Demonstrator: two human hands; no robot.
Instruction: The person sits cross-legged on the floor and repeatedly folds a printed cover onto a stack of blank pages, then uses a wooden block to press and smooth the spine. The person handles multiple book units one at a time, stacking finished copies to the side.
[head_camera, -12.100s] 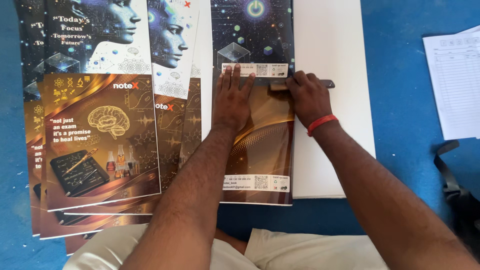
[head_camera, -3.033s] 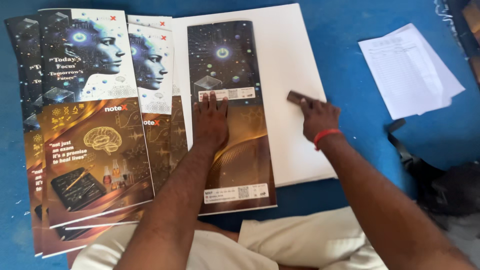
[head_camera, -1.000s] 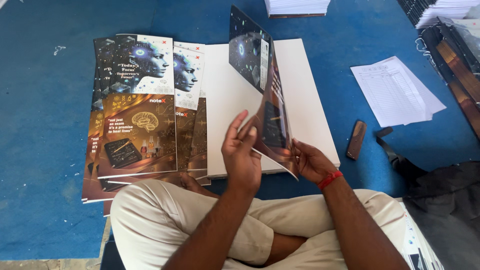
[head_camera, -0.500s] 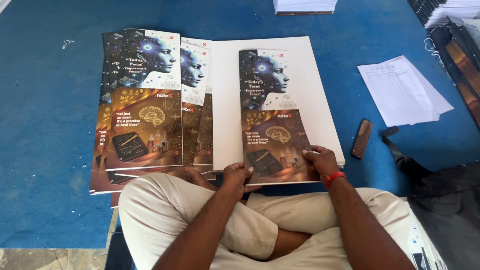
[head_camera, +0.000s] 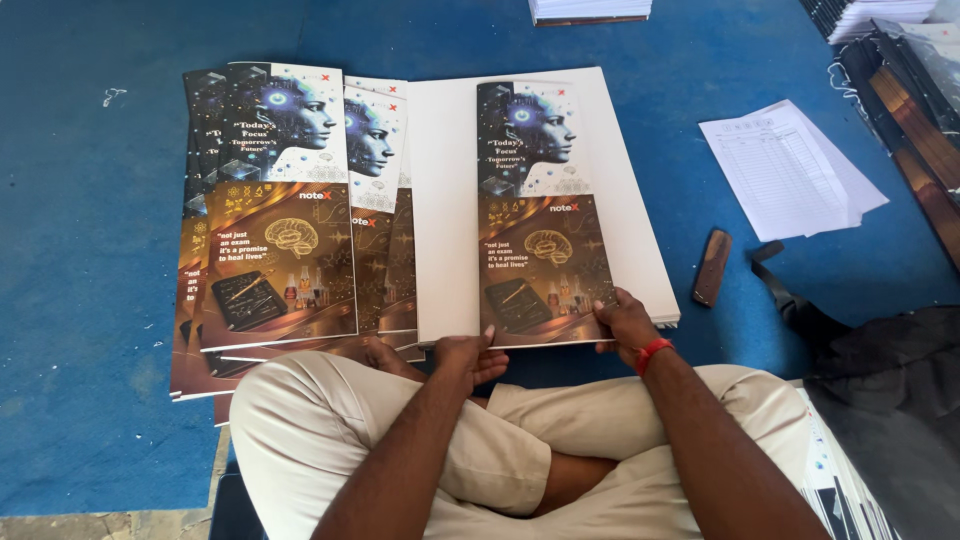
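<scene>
**Both hands gripping the near edge of a folded printed cover**

The person is sitting cross-legged on a blue floor mat (head_camera: 120, 250), looking down at a folded cover (head_camera: 545, 215) printed with a dark starry upper half and a brown-gold lower half. The cover is lying flat on a stack of white boards (head_camera: 445, 200), toward the stack's right side, with its bottom edge sitting right at the stack's near edge.

The left hand (head_camera: 468, 358) is grasping the cover's near left corner, thumb on top and fingers curling under the edge. The right hand (head_camera: 625, 320), wearing a red wristband (head_camera: 653, 353), is pinching the near right corner, fingers resting on the printed face.

Just left of the white boards, a fanned pile of matching covers (head_camera: 275, 215) is lying overlapped on the mat, its right edge tucking against the boards. To the right of the boards, a small dark brown wooden block (head_camera: 711, 267) is lying apart from both hands. Farther right, loose white paper sheets (head_camera: 790, 165) are resting on the mat. A dark cloth bundle (head_camera: 880, 400) is sitting beside the person's right knee
</scene>
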